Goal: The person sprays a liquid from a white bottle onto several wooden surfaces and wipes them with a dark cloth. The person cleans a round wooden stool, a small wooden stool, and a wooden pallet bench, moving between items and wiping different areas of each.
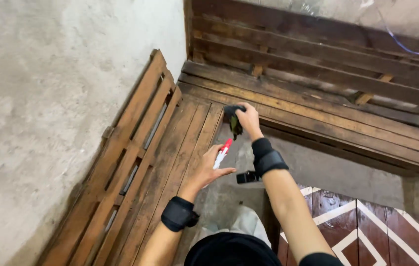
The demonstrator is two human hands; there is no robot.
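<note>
Head view: the right hand reaches far forward, its grip closed around a dark rag or pad pressed at the near edge of a wooden pallet leaning against the far wall. The left hand, nearer and to the left, holds a red-and-white marker, its long axis tilted up and right toward the rag. The right hand is thus nearer the boards. Fingers hide most of the rag; its exact kind is unclear.

Dark wooden slat pallets lean against plastered walls.
</note>
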